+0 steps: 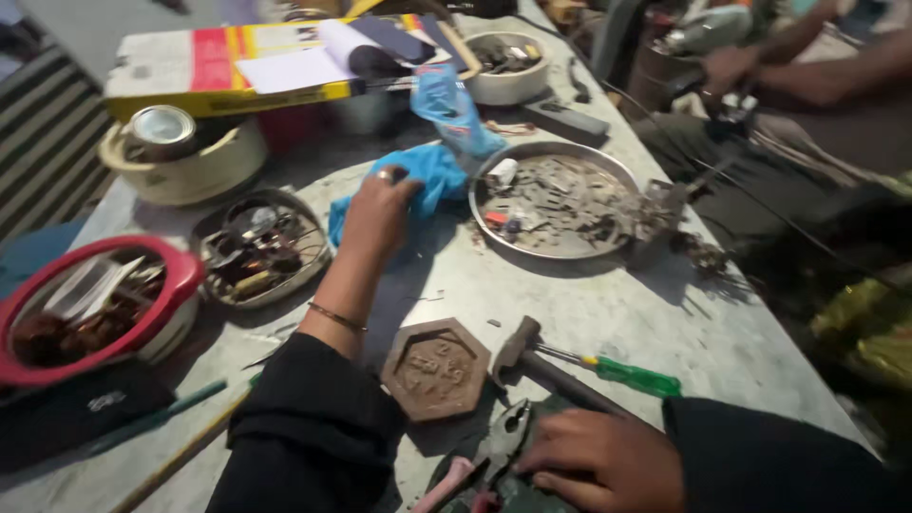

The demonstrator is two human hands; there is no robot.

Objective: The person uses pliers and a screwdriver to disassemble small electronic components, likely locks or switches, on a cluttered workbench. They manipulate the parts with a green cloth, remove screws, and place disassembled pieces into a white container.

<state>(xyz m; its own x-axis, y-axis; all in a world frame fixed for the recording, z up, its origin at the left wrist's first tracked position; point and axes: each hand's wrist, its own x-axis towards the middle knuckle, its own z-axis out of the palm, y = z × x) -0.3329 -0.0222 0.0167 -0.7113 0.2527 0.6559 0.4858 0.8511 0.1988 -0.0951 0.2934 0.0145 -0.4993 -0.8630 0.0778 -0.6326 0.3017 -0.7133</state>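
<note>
Crumpled blue cloth (418,185) at twelve o'clock sits gripped under my left hand (378,214). My right hand (603,461), at five o'clock, lies curled on pink-handled steel pliers (489,461).

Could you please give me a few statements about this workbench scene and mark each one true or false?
1. The left hand rests on the crumpled blue cloth. True.
2. The rusty hexagonal metal weight sits inside the round metal tray of scrap bits. False: it lies on the grey tabletop, nearer the person.
3. The right hand lies by the pink-handled pliers. True.
4. The green-handled screwdriver is held in the left hand. False: it lies on the table beside the hammer.
5. The red-rimmed bowl is empty. False: it holds assorted items.
</note>
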